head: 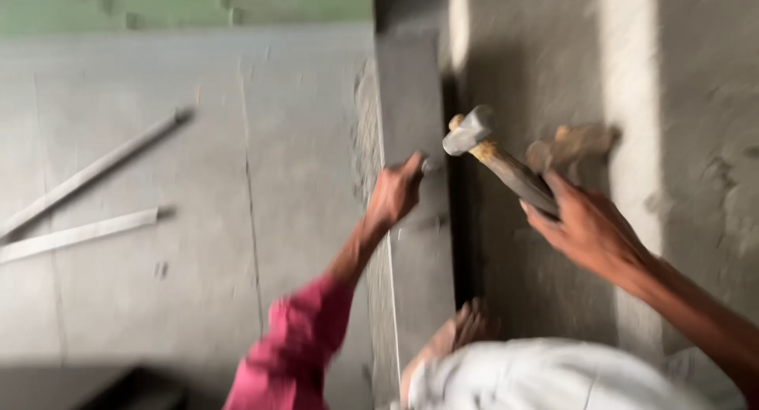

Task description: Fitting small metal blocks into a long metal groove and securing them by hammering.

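Observation:
My right hand (589, 228) grips the wooden handle of a hammer (494, 157). Its grey metal head (468, 131) is raised above the edge of a grey concrete slab (415, 252). My left hand (395, 192), on an arm in a pink sleeve (304, 339), reaches to that edge and pinches a small grey piece (431, 166) just below and left of the hammer head. The picture is blurred, so I cannot tell what the piece is.
A brownish, blurred tool-like object (573, 141) lies on the rough floor right of the hammer. Two long grey strips (95, 169) (79, 234) lie on the smooth floor at left. My bare foot (470, 323) and white-clothed knee (545, 374) are at the bottom. A green wall (182, 3) runs along the top.

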